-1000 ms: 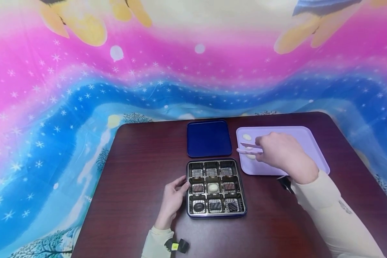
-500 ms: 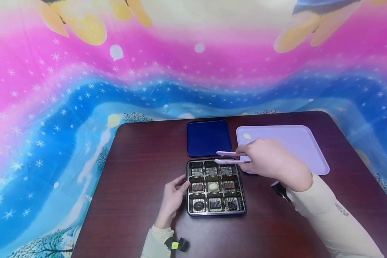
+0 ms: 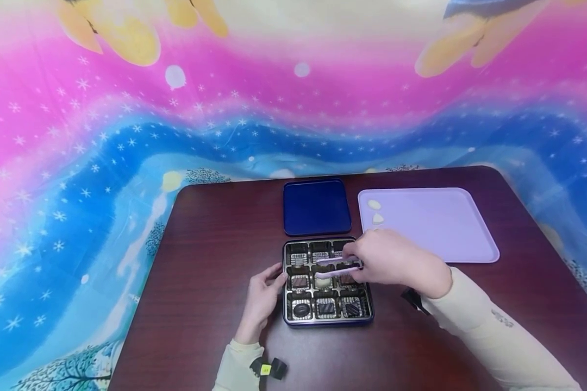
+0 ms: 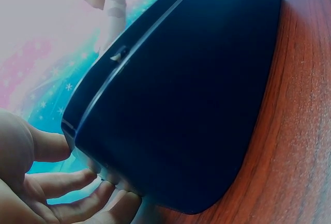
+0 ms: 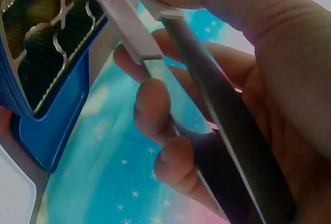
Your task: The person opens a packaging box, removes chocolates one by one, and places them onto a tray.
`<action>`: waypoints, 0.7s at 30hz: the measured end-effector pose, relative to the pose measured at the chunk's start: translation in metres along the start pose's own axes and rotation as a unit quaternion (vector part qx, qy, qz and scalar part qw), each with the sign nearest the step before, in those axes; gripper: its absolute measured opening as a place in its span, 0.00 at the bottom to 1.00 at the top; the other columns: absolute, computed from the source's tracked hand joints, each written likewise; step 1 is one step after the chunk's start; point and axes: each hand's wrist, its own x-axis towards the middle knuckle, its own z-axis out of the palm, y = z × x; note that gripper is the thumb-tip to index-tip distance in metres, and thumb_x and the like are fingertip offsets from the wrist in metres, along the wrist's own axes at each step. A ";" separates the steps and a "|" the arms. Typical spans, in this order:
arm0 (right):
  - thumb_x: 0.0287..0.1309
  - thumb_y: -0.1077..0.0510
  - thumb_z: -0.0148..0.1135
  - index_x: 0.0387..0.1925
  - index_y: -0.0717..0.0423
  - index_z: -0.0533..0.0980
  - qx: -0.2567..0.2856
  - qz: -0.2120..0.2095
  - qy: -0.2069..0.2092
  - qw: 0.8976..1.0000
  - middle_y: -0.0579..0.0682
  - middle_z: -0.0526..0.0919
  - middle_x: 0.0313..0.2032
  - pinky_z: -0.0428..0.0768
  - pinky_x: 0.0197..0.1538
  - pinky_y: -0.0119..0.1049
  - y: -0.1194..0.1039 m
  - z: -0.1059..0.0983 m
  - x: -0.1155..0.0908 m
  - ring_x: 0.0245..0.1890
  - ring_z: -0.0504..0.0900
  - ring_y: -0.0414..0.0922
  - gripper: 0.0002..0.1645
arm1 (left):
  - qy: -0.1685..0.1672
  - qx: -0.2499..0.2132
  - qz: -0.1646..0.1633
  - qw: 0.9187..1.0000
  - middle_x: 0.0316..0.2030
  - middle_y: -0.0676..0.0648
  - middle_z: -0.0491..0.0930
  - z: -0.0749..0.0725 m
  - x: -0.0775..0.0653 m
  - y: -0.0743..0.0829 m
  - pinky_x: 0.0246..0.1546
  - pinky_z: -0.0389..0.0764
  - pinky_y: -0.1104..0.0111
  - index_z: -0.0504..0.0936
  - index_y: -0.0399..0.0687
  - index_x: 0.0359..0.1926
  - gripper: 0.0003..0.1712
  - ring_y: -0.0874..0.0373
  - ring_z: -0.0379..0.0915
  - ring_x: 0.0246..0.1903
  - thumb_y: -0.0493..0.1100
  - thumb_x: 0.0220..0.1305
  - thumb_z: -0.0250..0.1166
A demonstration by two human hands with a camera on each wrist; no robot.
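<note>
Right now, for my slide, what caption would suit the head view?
The right hand holds pale tongs over a compartmented chocolate box while the left hand touches its side.

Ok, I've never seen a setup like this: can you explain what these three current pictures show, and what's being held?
There's no machine, just a person's two bare hands. The large picture comes from a camera on the head; the other two come from cameras worn on the wrists. On the dark table sits a box with compartments, some holding dark pieces. Behind it lies a blue lid, and to the right a lilac tray with two pale pieces visible. The left hand touches the box's left side. The right hand holds tongs, their tips apart above the box's middle; I see nothing between them.
</note>
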 end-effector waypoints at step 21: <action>0.38 0.55 0.77 0.20 0.45 0.75 -0.088 -0.041 -0.021 0.995 0.42 0.76 0.19 0.77 0.22 0.44 -0.022 0.015 0.019 0.19 0.76 0.45 0.14 | 0.001 -0.011 -0.002 1.000 0.56 0.31 0.79 0.001 -0.001 0.001 0.34 0.85 0.68 0.74 0.27 0.64 0.25 0.49 0.81 0.43 0.35 0.70 0.63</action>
